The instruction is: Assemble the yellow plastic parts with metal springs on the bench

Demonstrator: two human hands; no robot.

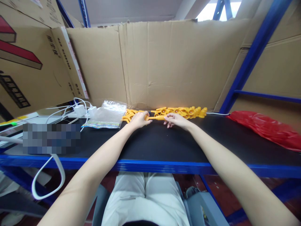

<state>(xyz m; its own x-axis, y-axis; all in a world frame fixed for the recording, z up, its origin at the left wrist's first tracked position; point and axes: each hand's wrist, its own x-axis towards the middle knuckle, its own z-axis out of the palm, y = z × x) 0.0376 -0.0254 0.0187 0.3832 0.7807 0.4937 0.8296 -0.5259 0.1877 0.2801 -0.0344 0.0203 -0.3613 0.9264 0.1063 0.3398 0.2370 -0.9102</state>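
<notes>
Yellow plastic pieces with round openings (188,111) lie in a row at the back of the dark tabletop, close behind my right hand (176,120). More yellow pieces (128,115), thin and branching, are heaped at my left hand (139,120). The fingers of my left hand are curled round a yellow piece, partly hidden by the hand. A slim yellow plastic piece (160,118) spans the gap between my hands. My right thumb and forefinger pinch its right end, while the other fingers hang loosely bent. Its exact kind is too small to make out.
A clear plastic bag (105,116) lies left of the yellow pieces. White chargers and cables (80,110) are farther left. A red plastic bag (265,128) rests at the right. Cardboard (176,66) stands behind the table, and a blue frame edge (164,166) runs along its front.
</notes>
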